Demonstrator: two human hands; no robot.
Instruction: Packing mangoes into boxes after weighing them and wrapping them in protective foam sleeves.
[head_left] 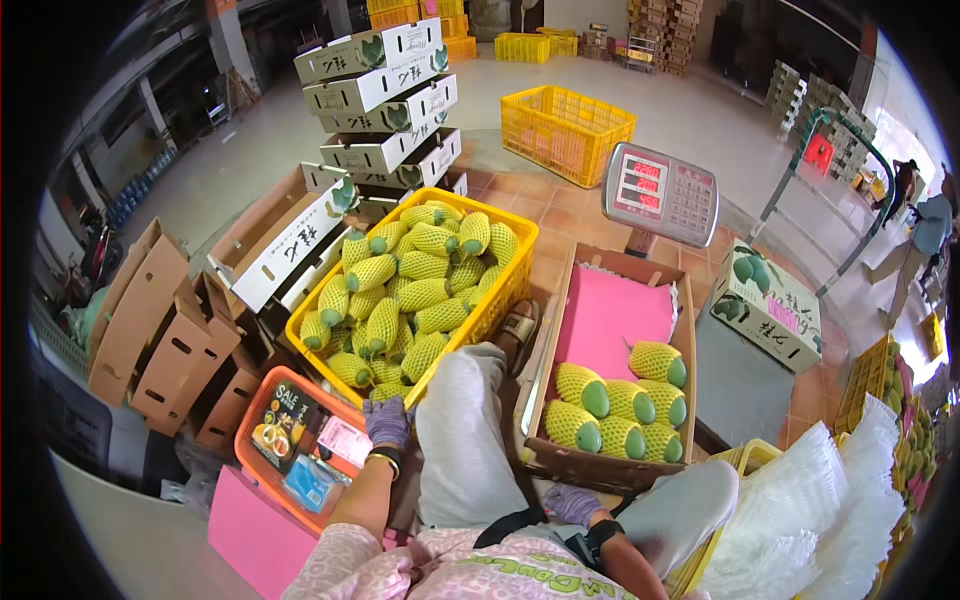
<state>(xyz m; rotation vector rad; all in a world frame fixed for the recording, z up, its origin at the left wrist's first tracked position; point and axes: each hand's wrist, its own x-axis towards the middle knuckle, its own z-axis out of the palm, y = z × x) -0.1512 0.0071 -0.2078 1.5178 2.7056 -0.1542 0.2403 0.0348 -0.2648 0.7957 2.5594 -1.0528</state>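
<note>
My left hand (388, 422), in a purple glove, is at the near rim of a yellow crate (478, 318). Its fingers look stretched out, with their tips beside the nearest mangoes. The crate is heaped with green mangoes (423, 264) in yellow foam nets. My right hand (573, 503), gloved too, lies near my thigh below an open carton (540, 452); its fingers seem loosely extended and hold nothing I can see. Inside that carton, several netted mangoes (628, 400) lie in rows at the near end, beside a pink sheet (615, 318). The carton sits by a scale with a lit display (660, 193).
An orange basket (244, 440) with cards and a blue packet stands at my left, by a pink sheet (255, 535). Cartons (385, 100) are stacked behind the crate. White foam nets (790, 510) pile up at right. A closed carton (765, 305) and yellow crate (567, 130) stand farther off.
</note>
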